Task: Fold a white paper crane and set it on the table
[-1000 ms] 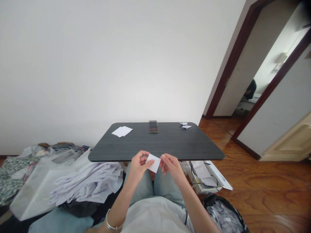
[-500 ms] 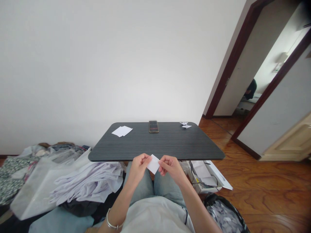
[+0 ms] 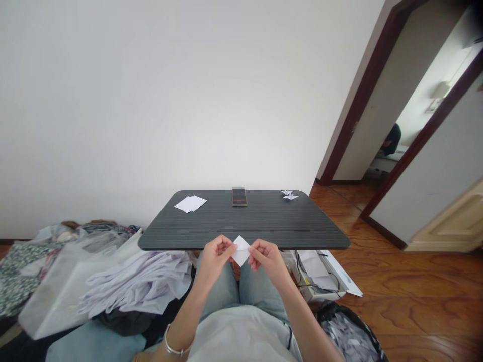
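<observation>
A small folded square of white paper (image 3: 240, 254) is held up between my hands at the near edge of the dark table (image 3: 241, 223), turned so one corner points away from me. A faint crease crosses its middle. My left hand (image 3: 219, 254) pinches its left corner between thumb and fingers. The right corner is pinched by my right hand (image 3: 264, 256). At the back left of the table lie several loose white paper sheets (image 3: 190, 203). Folded paper cranes (image 3: 290, 196) sit at the back right.
A phone (image 3: 239, 196) lies at the table's back middle. Piled clothes (image 3: 139, 281) are on the left. To the right, a box with cables and papers (image 3: 317, 276) stands on the wooden floor, near a black bag (image 3: 350, 334) of paper scraps. A doorway opens at the right.
The paper has turned slightly and moved a little up, so its corner now points straight away from me and a crease shows. Both hands keep their pinch.
</observation>
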`<state>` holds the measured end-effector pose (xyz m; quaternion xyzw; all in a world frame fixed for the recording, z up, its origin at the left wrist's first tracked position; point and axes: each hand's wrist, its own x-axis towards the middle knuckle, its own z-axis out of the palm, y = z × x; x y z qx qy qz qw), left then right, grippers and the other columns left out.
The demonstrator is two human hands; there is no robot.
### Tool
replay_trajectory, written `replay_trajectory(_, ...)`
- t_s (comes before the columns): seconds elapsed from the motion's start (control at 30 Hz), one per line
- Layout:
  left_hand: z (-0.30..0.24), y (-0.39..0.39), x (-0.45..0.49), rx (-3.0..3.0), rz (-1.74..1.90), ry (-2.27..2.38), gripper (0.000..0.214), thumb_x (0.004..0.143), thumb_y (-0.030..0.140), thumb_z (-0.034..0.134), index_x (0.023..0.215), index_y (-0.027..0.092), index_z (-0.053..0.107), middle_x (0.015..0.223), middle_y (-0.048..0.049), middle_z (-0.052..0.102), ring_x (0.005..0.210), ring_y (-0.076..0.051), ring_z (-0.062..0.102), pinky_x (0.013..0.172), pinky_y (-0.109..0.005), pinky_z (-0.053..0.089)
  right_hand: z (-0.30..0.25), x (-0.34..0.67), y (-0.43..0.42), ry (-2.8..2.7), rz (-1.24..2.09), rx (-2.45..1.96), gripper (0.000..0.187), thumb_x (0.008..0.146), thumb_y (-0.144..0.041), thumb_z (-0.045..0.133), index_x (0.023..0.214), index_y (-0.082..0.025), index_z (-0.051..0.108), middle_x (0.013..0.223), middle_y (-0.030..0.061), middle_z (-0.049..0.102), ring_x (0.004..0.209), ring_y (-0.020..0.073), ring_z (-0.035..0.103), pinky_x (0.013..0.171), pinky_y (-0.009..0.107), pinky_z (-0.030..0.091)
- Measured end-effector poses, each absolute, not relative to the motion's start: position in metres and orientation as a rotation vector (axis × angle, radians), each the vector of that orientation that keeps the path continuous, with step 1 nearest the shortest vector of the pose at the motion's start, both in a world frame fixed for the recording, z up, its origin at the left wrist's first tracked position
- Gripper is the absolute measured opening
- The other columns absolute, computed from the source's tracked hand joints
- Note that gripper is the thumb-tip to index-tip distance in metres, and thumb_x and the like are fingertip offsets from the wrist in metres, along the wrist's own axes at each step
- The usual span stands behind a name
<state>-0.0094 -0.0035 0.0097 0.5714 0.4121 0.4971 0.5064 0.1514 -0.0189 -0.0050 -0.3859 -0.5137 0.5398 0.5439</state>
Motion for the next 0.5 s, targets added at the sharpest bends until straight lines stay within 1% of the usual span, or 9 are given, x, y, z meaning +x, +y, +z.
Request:
replay_trajectory(0.13,0.0086,-0.003,-0.0094,1.36,1.254,1.059,0.022,0.064,0.033,0.069,0.063,0.015,0.055,0.056,0.0014,0.059,0.052,-0.011,0.053,0.05,-0.02,0.04,-0.0063,0.1479,-0.0191,-1.247,1.305,-0.923,0.029,0.07,-0.042,0.066,0.061,-0.016,0.055,0.048,-0.0021,0.059,0.036,0.0069,0.048,0.037,0.018,0.04)
replay_trajectory(0.3,0.0078,-0.0051,-0.0101,1.301,1.256,1.03,0.024,0.064,0.031,0.07,0.073,0.017,0.052,0.058,0.0023,0.063,0.047,-0.01,0.054,0.048,-0.02,0.037,-0.0097,0.1435,-0.0184,-1.241,1.349,-0.925,0.028,0.067,-0.041,0.068,0.065,-0.016,0.056,0.048,-0.0026,0.059,0.035,0.0073,0.049,0.036,0.018,0.04)
replay_trajectory(0.43,0.0076,-0.0078,-0.0099,1.337,1.261,0.974,0.024,0.068,0.029,0.068,0.085,0.016,0.055,0.055,0.0032,0.061,0.048,-0.011,0.054,0.049,-0.02,0.038,-0.0099,0.1415,-0.0192,-1.217,1.414,-0.946,0.031,0.071,-0.045,0.063,0.067,-0.015,0.058,0.049,-0.0005,0.062,0.036,0.0079,0.051,0.038,0.017,0.04)
replay_trajectory(0.5,0.008,-0.0093,-0.0094,1.366,1.246,0.98,0.022,0.069,0.028,0.067,0.084,0.015,0.059,0.056,0.0015,0.063,0.05,-0.011,0.055,0.05,-0.021,0.039,-0.0094,0.1407,-0.0199,-1.226,1.425,-0.954,0.032,0.073,-0.046,0.061,0.065,-0.014,0.058,0.047,-0.0005,0.061,0.035,0.0072,0.049,0.038,0.017,0.037)
